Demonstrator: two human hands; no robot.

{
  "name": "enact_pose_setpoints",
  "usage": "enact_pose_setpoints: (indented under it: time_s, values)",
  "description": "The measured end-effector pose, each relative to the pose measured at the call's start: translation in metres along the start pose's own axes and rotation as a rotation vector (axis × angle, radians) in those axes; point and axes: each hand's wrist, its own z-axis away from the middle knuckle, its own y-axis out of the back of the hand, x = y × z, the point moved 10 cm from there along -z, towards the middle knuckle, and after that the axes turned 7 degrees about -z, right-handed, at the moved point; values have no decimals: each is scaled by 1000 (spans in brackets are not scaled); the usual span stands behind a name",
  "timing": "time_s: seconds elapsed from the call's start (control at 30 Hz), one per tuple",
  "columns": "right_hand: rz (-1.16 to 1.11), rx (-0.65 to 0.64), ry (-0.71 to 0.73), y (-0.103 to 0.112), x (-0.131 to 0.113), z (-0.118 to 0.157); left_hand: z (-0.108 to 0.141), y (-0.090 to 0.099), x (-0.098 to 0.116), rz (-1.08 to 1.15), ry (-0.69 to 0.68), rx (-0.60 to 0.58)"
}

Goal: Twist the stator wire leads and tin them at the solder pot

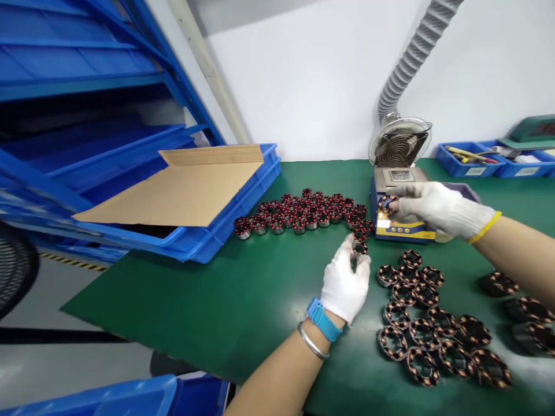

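Coils are what both gloved hands hold, but first the big things: a green desk (243, 300) fills the middle and bottom of the frame. At the upper left are blue shelves (65, 69), and below them sits a big blue bin (243, 196) with a sheet of cardboard (186, 188) lying over it. A grey hose (411, 52) comes down at the upper right to a round fan (399, 144) on top of a small blue machine (401, 222). Right of the middle, the right hand (437, 208) is closed around a little coil (387, 203) held at the machine's front. Just below the middle, the left hand (347, 283) pinches another small coil (359, 247) between its fingertips, close above the desk. Many red coils (303, 212) sit in a bunch between the bin and the machine. Darker flat coils (427, 326) lie in a group at the lower right.
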Motion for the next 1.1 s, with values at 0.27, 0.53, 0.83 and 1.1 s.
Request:
enact_pose_setpoints:
  time_s: [0.27,0.53,0.83,1.1]
  values:
    - [28,-53,-83,-20,9,28,5,13,20,10,-61,113]
    - [5,-70,-121,-55,38,47,4,16,18,264,-51,95]
    - [-14,7,-85,-50,32,56,3,-4,7,612,226,-179]
    - [-258,137,-127,-31,22,59,7,30,24,243,-20,183]
